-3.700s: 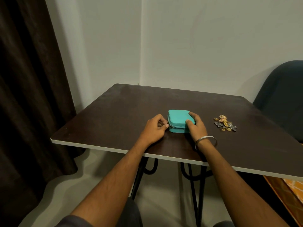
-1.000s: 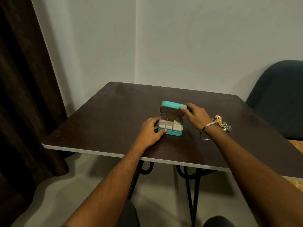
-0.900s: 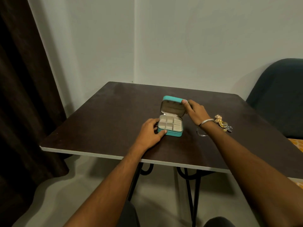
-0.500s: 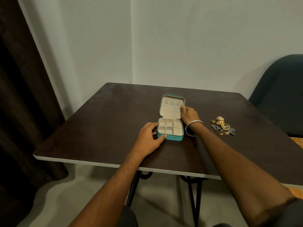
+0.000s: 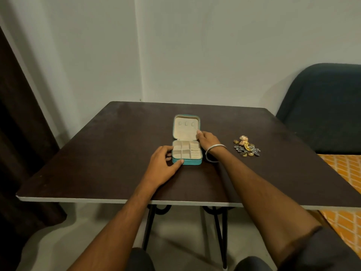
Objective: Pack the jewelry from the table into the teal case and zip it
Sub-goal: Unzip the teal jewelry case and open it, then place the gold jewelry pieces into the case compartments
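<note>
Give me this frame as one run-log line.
teal case: open, lid flat, compartments empty | jewelry: piled on table, right of case | left hand: steadying base | right hand: on lid edge

The left grip (image 5: 163, 165) is cupping the near-left corner of the teal case (image 5: 187, 162); the right grip (image 5: 207, 139) is touching its lid's right edge, fingers extended.

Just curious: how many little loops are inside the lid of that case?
3, in a row across the upper part of the open lid: left, middle, right.
</note>
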